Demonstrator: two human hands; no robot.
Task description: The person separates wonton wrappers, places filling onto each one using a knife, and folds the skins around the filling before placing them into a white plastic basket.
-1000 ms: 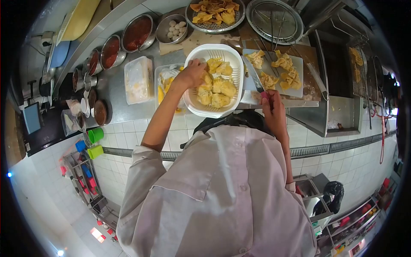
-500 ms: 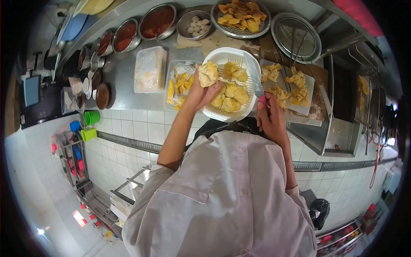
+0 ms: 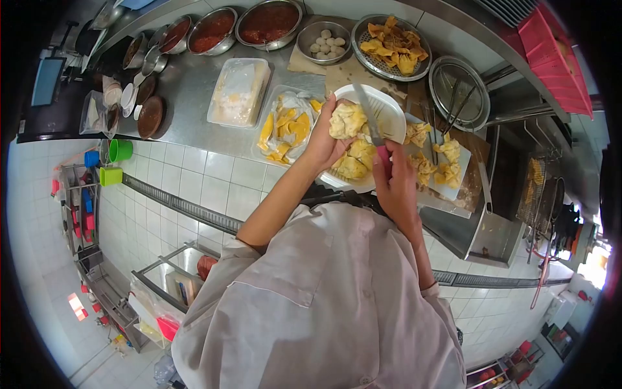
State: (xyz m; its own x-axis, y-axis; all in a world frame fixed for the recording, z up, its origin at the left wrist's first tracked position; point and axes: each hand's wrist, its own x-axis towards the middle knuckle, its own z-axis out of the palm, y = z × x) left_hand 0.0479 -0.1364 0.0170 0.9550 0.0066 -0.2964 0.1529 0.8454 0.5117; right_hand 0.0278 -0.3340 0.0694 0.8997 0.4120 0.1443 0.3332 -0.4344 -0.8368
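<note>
My left hand [image 3: 322, 144] holds a yellow, pleated dumpling [image 3: 347, 120] up in its fingers, over the white ribbed basket [image 3: 395, 110]. More dumplings [image 3: 354, 159] lie in the basket below it. In my right hand [image 3: 398, 185] is a knife [image 3: 368, 110], gripped by its pink handle, the blade pointing up and away from me. The blade runs close along the right side of the held dumpling and overlaps the basket in this view. To the right, several folded dumplings [image 3: 448, 149] sit on a white board [image 3: 462, 162].
Left of the basket are a plastic tub of yellow wrapper pieces [image 3: 295, 128] and a clear box [image 3: 240, 94]. Behind stand bowls of red sauce [image 3: 269, 23], a bowl of white balls [image 3: 326, 45], a perforated tray of fried pieces [image 3: 395, 45] and a round strainer [image 3: 459, 94].
My view has swung, so the counter sits differently in it. The knife has moved left from the basket's right side to beside the dumpling, and both hands are closer together.
</note>
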